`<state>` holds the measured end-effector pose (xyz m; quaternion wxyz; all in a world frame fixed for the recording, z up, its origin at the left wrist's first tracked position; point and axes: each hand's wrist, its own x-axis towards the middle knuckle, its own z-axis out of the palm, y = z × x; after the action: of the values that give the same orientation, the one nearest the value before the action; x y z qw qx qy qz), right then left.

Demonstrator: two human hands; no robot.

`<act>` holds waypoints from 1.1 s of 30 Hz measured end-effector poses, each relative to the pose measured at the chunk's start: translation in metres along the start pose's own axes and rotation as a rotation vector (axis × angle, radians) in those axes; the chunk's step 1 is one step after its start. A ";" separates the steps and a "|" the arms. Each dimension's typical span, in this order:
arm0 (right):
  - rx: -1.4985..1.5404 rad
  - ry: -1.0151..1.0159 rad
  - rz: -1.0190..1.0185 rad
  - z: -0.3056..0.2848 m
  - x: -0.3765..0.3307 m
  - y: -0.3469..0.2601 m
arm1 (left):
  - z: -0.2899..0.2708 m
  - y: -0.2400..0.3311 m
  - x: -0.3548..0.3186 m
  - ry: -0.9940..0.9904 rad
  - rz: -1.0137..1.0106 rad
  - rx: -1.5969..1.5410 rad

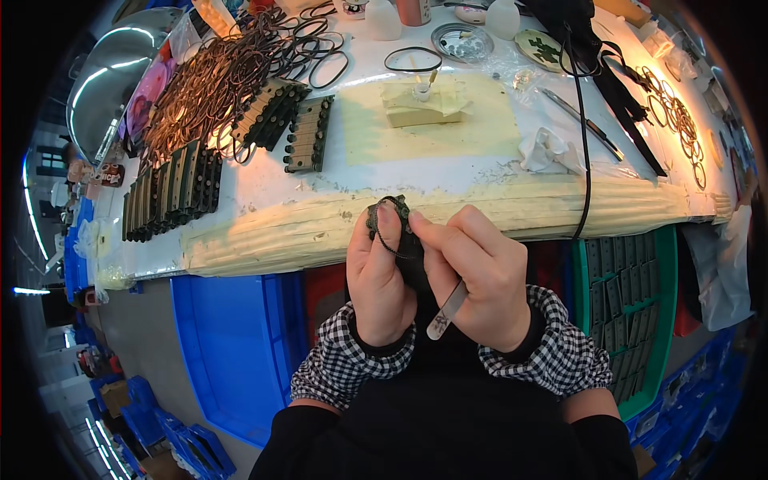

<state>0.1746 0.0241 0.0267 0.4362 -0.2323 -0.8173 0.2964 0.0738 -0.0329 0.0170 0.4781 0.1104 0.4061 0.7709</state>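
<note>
Close to the table's front edge, my left hand (374, 276) is closed round a small dark green part (400, 205), thumb on top. A thin black rubber ring (387, 248) loops over that thumb and against the part. My right hand (480, 268) is closed too, its thumb and forefinger pinched at the part's right side. From its palm sticks the flat, rounded end of a slim metal tool (448, 310); the fingers hide its other end, so its kind cannot be told. What the right fingertips pinch is too small to make out.
On the table, rows of dark green slotted blocks (172, 188) and a tangled heap of black rubber rings (204, 96) lie at left. A taped block (424, 104) stands mid-table. A pen-like tool (584, 124) and black cable (586, 160) lie right. Blue (232, 352) and green (668, 296) trays sit below.
</note>
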 end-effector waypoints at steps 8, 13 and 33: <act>0.009 0.008 0.007 -0.001 0.001 0.000 | -0.012 -0.004 0.004 -0.097 -0.001 -0.075; 0.225 -0.010 0.214 -0.010 0.009 -0.002 | -0.013 0.001 0.004 -0.148 -0.017 0.002; 0.077 0.026 0.120 -0.004 0.004 -0.007 | -0.009 -0.002 0.000 -0.178 0.048 -0.049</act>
<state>0.1748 0.0228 0.0354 0.4370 -0.2676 -0.7841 0.3502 0.0701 -0.0373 0.0104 0.4961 0.1764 0.3401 0.7792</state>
